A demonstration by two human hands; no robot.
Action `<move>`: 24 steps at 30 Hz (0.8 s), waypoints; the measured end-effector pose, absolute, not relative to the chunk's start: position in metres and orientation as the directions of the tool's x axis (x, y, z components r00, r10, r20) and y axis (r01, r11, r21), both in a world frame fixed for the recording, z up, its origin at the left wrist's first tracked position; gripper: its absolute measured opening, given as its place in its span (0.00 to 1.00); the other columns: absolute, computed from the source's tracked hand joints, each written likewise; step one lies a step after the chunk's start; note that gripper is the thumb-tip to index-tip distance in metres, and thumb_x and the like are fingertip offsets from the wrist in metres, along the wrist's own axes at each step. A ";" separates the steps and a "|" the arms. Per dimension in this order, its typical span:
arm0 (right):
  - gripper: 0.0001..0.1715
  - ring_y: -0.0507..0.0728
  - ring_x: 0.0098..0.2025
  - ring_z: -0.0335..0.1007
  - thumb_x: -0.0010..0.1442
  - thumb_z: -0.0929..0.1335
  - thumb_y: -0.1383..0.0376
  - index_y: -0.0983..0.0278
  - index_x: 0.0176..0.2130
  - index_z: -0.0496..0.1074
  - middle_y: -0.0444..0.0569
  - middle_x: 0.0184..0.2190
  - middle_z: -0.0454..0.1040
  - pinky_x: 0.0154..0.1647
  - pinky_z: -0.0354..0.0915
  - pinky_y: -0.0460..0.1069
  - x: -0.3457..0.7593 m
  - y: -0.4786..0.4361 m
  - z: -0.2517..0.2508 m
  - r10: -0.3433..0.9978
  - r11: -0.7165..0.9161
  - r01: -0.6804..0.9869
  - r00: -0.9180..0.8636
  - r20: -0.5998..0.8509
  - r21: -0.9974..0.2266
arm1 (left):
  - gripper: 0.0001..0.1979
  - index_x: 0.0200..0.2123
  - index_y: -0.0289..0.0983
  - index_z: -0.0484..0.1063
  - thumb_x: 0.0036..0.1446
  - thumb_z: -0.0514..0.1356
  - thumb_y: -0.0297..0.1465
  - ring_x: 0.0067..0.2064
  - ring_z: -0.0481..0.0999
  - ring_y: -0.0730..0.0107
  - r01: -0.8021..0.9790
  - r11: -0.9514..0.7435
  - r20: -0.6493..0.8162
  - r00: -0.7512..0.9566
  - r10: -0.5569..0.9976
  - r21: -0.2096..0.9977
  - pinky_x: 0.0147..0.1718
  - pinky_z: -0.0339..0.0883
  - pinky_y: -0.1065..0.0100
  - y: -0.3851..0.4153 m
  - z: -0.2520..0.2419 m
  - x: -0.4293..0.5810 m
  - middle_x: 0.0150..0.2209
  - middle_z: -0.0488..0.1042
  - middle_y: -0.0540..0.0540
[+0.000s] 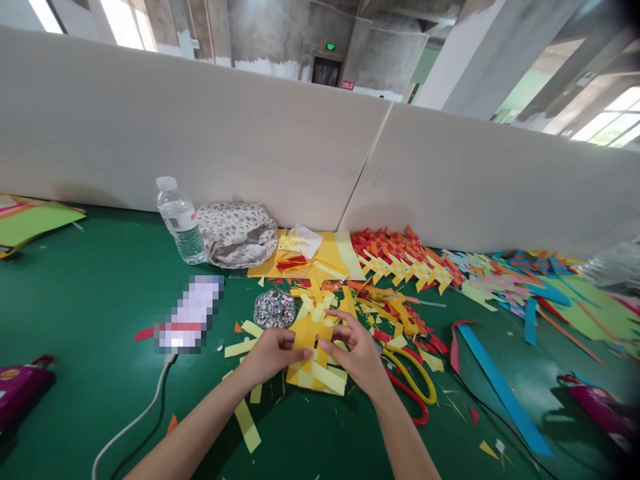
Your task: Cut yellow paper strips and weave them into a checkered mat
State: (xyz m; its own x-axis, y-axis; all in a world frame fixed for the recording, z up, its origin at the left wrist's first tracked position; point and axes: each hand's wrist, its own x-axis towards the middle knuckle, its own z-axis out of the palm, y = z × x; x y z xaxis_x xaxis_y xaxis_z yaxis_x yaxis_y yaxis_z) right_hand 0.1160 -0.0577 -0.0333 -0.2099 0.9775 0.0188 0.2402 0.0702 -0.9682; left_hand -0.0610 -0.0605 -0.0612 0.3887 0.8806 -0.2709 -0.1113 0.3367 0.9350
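Note:
Between my two hands is a woven piece of yellow paper strips [306, 379], in darker and paler yellow. My left hand [274, 355] pinches its left side, thumb on top. On the other side my right hand [353, 347] has thumb and fingers closed on the strips, with the index finger stretched forward. Pale yellow strip ends stick out at the near right corner. Loose pale strips [247, 427] lie about it on the green table. Scissors [417, 373] with red and yellow handles rest just right of my right hand. A pack of googly eyes [275, 309] sits beyond my left hand.
A water bottle [181, 223] stands beside a patterned cloth bag [237, 233]. A phone-like device, blurred out, has a white cable [135, 420]. Woven paper fish [405, 260] are piled along the white partition [200, 133]. A yellow glue gun [400, 310] trails a black cord.

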 end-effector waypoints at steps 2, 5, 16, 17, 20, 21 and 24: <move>0.23 0.54 0.30 0.69 0.48 0.68 0.68 0.61 0.46 0.64 0.43 0.26 0.72 0.34 0.65 0.49 0.114 -0.058 -0.036 0.978 0.077 0.247 -0.208 0.025 -0.966 | 0.14 0.30 0.33 0.76 0.40 0.65 0.37 0.25 0.71 0.71 -0.102 0.309 -0.235 0.446 0.864 0.946 0.24 0.62 0.73 -0.061 -0.063 -0.061 0.25 0.75 0.49; 0.21 0.54 0.30 0.69 0.48 0.68 0.68 0.62 0.44 0.65 0.43 0.25 0.72 0.33 0.64 0.48 0.111 -0.058 -0.039 0.980 0.076 0.234 -0.195 0.029 -0.969 | 0.15 0.31 0.33 0.75 0.41 0.64 0.38 0.21 0.68 0.75 -0.058 0.304 -0.245 0.458 0.855 0.951 0.20 0.60 0.75 -0.061 -0.066 -0.061 0.23 0.73 0.50; 0.19 0.54 0.30 0.70 0.46 0.70 0.66 0.63 0.40 0.67 0.45 0.26 0.72 0.32 0.66 0.48 0.106 -0.059 -0.040 0.982 0.086 0.211 -0.182 0.047 -0.974 | 0.16 0.22 0.32 0.71 0.38 0.65 0.40 0.18 0.60 0.79 0.023 0.323 -0.297 0.461 0.836 0.946 0.17 0.53 0.76 -0.061 -0.062 -0.062 0.18 0.65 0.53; 0.20 0.55 0.30 0.70 0.45 0.71 0.66 0.63 0.40 0.66 0.45 0.26 0.72 0.33 0.66 0.48 0.107 -0.059 -0.040 0.982 0.084 0.218 -0.186 0.043 -0.972 | 0.16 0.22 0.32 0.71 0.38 0.65 0.40 0.19 0.60 0.78 0.017 0.325 -0.296 0.460 0.837 0.946 0.17 0.53 0.75 -0.061 -0.063 -0.062 0.18 0.65 0.53; 0.22 0.55 0.30 0.70 0.45 0.70 0.66 0.62 0.42 0.66 0.44 0.25 0.72 0.34 0.66 0.49 0.111 -0.058 -0.037 0.977 0.097 0.260 -0.211 0.042 -0.961 | 0.16 0.25 0.32 0.73 0.39 0.65 0.40 0.20 0.62 0.77 -0.013 0.325 -0.284 0.454 0.845 0.946 0.19 0.54 0.75 -0.061 -0.065 -0.063 0.20 0.68 0.52; 0.22 0.54 0.29 0.70 0.45 0.70 0.66 0.62 0.42 0.65 0.43 0.25 0.72 0.34 0.65 0.49 0.112 -0.058 -0.036 0.976 0.103 0.271 -0.215 0.044 -0.957 | 0.16 0.27 0.32 0.73 0.39 0.65 0.40 0.21 0.63 0.77 -0.023 0.322 -0.277 0.455 0.846 0.947 0.20 0.55 0.75 -0.061 -0.065 -0.063 0.21 0.68 0.51; 0.21 0.54 0.28 0.70 0.45 0.69 0.68 0.61 0.42 0.66 0.42 0.23 0.71 0.34 0.65 0.48 0.112 -0.059 -0.036 0.978 0.104 0.281 -0.203 0.046 -0.954 | 0.16 0.28 0.31 0.73 0.40 0.65 0.38 0.22 0.64 0.76 -0.037 0.312 -0.260 0.465 0.846 0.949 0.20 0.55 0.75 -0.060 -0.067 -0.063 0.22 0.69 0.50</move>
State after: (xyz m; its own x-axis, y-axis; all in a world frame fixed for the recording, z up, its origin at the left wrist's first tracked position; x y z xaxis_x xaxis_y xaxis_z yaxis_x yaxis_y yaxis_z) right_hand 0.1115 -0.0588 -0.0355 -0.2028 0.9781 0.0464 0.2809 0.1035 -0.9541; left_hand -0.0631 -0.0601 -0.0667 0.4652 0.8460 -0.2605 -0.0368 0.3125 0.9492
